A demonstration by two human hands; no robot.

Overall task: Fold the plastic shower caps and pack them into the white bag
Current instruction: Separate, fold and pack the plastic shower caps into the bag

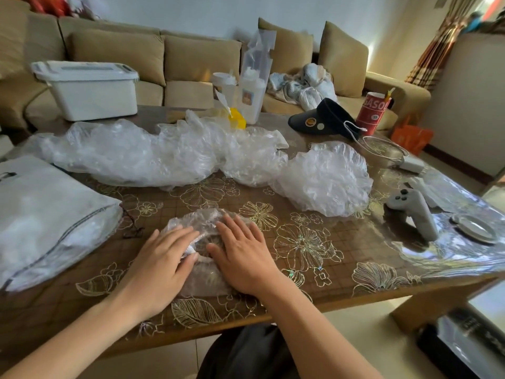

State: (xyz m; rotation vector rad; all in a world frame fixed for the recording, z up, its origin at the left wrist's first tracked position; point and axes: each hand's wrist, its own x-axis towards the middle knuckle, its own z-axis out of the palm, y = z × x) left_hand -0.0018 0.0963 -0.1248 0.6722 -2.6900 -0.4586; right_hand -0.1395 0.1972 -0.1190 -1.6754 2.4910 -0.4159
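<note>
Two hands press one shower cap flat on the bench.

We see the shower cap [203,225] crumpled small near the front edge of the bench [328,272], under the left hand [161,258] and the right hand [240,253]. The fingers of both hands lie nearly straight and spread on the plastic; they press it and grip nothing. Just to the left lies the white bag [46,214], flat on the bench. Behind the hands a long pile of loose caps [136,151] stretches across the bench, with a round cap [325,179] at its right end. Further out we see a grey controller [415,212], a black visor [325,116], a red cup [373,110] and a white box [90,88].
</note>
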